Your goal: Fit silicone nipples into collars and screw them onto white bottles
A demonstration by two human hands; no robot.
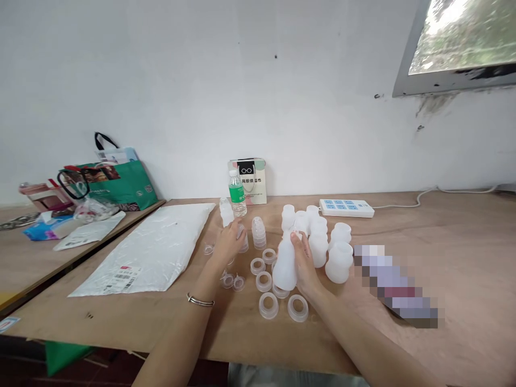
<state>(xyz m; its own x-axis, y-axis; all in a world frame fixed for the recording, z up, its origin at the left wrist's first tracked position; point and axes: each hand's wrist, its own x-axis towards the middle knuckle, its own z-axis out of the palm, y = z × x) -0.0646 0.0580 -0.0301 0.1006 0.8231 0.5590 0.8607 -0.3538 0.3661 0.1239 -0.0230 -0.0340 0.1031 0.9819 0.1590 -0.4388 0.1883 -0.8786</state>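
My right hand is wrapped round a translucent white bottle, tilted slightly above the table, with other bottles behind it. My left hand reaches beside stacks of clear caps, fingers bent and apart; its fingertips are partly hidden. One clear cap stack shows just right of the left hand, another stack stands farther right. Between my hands lie several translucent rings. Small clear parts with thin tabs lie below the left hand. White bottles stand in a group right of my right hand.
A water bottle and a paper bag stand by the wall. Left lies a white plastic mailer. A power strip sits behind the bottles. At right is a blurred-out object. A green bag stands on the left table.
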